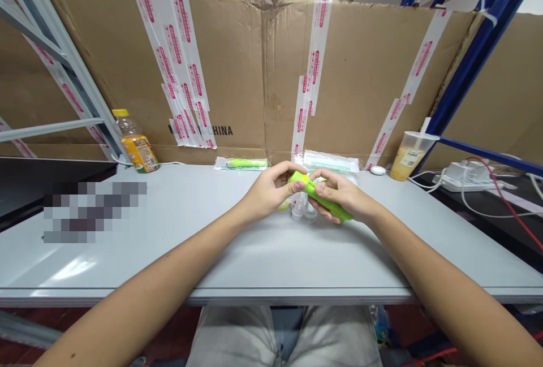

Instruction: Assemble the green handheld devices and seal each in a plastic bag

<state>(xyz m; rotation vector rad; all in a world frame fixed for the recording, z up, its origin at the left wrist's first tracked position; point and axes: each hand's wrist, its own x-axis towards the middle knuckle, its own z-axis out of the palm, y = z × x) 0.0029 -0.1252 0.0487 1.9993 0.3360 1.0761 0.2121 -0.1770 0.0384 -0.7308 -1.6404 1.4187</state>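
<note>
A bright green pen-shaped device [328,202] is held over the middle of the grey table [169,254]. My right hand [339,194] wraps its fingers round the device's body. My left hand [271,189] pinches the device's upper end between thumb and fingers. Small clear plastic parts [303,210] lie on the table just under my hands, partly hidden by them. A bit of yellow [283,206] shows below my left hand.
A sealed bag with another green device [241,163] and a stack of clear bags [331,160] lie against the cardboard wall [263,73]. A yellow-capped drink bottle [136,143] stands at left; a plastic cup [409,155], small white object [377,170] and power strip [462,177] at right.
</note>
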